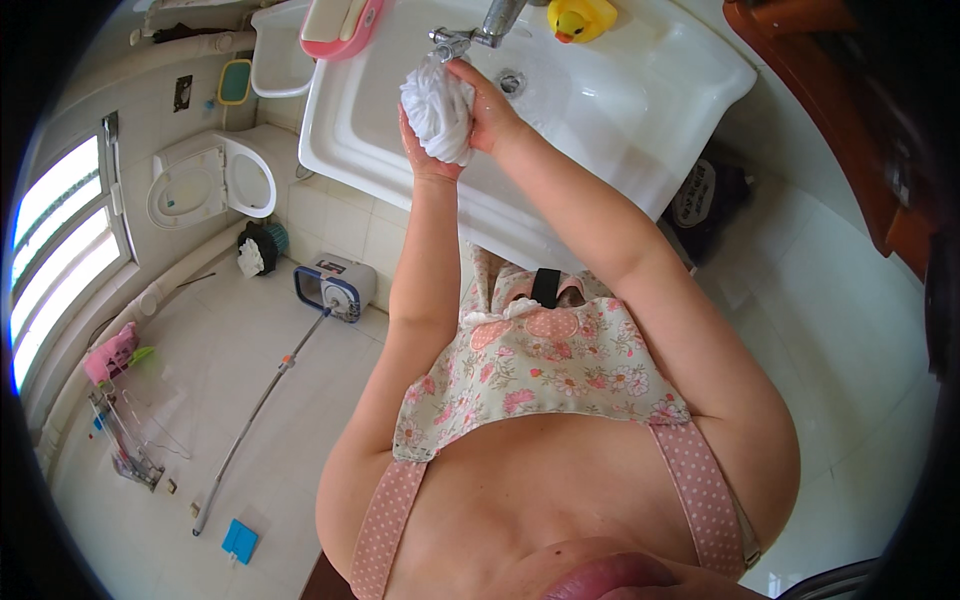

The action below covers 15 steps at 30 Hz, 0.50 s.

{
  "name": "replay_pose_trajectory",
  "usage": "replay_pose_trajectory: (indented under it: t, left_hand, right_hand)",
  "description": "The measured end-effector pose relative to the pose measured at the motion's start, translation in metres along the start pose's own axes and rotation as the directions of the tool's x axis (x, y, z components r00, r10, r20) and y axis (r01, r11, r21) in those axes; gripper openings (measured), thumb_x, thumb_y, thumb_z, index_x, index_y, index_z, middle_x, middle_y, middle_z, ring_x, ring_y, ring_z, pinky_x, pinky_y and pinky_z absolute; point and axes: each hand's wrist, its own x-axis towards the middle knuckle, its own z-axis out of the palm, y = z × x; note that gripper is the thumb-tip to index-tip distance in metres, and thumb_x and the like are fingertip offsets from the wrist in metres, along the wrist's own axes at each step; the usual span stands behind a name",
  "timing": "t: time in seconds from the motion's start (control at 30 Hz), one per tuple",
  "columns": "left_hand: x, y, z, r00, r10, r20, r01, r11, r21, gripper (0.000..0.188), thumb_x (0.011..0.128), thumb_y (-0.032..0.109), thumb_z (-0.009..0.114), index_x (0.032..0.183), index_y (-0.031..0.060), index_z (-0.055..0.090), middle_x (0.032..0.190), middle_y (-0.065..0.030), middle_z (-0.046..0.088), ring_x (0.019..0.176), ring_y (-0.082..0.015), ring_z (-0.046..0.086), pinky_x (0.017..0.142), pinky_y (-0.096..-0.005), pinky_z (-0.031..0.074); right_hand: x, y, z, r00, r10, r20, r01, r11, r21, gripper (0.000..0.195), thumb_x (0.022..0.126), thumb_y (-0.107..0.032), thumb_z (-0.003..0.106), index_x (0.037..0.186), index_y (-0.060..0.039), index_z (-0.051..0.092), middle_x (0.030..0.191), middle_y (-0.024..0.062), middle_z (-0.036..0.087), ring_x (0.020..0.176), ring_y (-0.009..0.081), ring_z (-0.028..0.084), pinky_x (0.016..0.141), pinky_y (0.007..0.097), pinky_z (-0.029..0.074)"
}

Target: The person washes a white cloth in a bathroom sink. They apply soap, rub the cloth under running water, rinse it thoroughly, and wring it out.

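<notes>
A bunched wad of wet white cloth [437, 109] is gripped between my two hands, directly below the chrome faucet [456, 46]. My left hand [430, 159] cups its near left side from below. Along its right side lies my right hand [491, 112], the thumb reaching up near the spout. Both hands look wet. They are over the left part of the white ceramic washbasin [630, 105], with the metal drain [511, 82] to the right of the cloth. Whether water is running is hard to tell.
On the basin's back rim sit a pink soap dish with white bars [341, 22] and a yellow rubber duck [580, 19]. To the left are a white toilet [214, 184], a mop bucket [337, 285] and a long mop handle [262, 412]. Brown furniture [832, 127] stands at right.
</notes>
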Motion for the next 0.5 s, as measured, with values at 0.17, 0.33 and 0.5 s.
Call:
replay_pose_trajectory:
  t: [0.17,0.33,0.5]
  left_hand:
    - [0.008,0.01,0.003,0.991,0.087,-0.098,-0.063,0.973,0.224,0.053,0.086,0.041,0.038,0.124,0.0038,0.042,0.122,-0.0136,0.049,0.11,-0.03,0.049,0.094,-0.0429,0.039]
    - [0.023,0.022,0.006,0.947,0.292,-0.135,-0.216,0.888,0.405,0.039,0.085,0.035,0.045,0.11,0.0059,0.05,0.104,-0.0144,0.056,0.093,-0.0294,0.056,0.08,-0.0419,0.047]
    - [0.015,0.02,0.022,0.973,0.229,-0.023,-0.209,0.921,0.328,0.039,0.085,0.038,0.049,0.108,0.0066,0.049,0.103,-0.0144,0.055,0.091,-0.0297,0.055,0.079,-0.0419,0.047]
  right_hand:
    - [-0.012,-0.006,-0.007,0.934,-0.352,-0.054,0.327,0.909,-0.259,0.029,0.073,-0.013,0.061,0.1,-0.0029,0.055,0.093,0.0052,0.06,0.081,0.0208,0.059,0.078,0.033,0.048]
    - [-0.027,0.011,-0.023,0.662,-0.415,0.624,0.597,-0.212,-0.774,0.052,0.067,-0.02,0.064,0.118,-0.0152,0.053,0.132,0.0222,0.034,0.115,0.0317,0.037,0.095,0.042,0.034]
    - [-0.034,0.031,0.006,0.615,-0.554,0.561,0.399,-0.395,-0.828,0.048,0.078,-0.034,0.058,0.119,-0.0101,0.05,0.128,0.0236,0.036,0.118,0.0357,0.037,0.092,0.0469,0.034]
